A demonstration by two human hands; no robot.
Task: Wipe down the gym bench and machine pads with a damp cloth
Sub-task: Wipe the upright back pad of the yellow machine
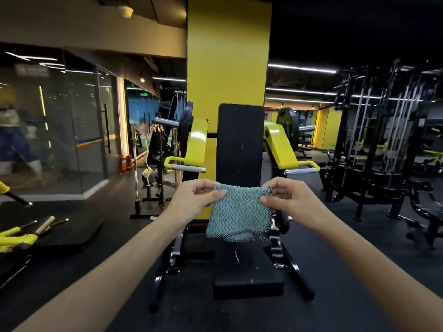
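A teal waffle-textured cloth [237, 210] hangs spread out between my two hands. My left hand [195, 197] pinches its upper left corner and my right hand [286, 198] pinches its upper right corner. The cloth is held in the air in front of a yellow and black press machine. Behind it stands the machine's upright black back pad [240, 142]. Below lies the black seat pad [247, 271]; the cloth's lower edge hangs above the seat's far end and hides it.
Yellow lever arms with chrome handles [189, 168] [300, 170] flank the back pad. A yellow pillar [227, 56] rises behind the machine. Black racks [383, 140] fill the right side. A barbell stand [148, 188] and a glass wall [60, 128] are at the left.
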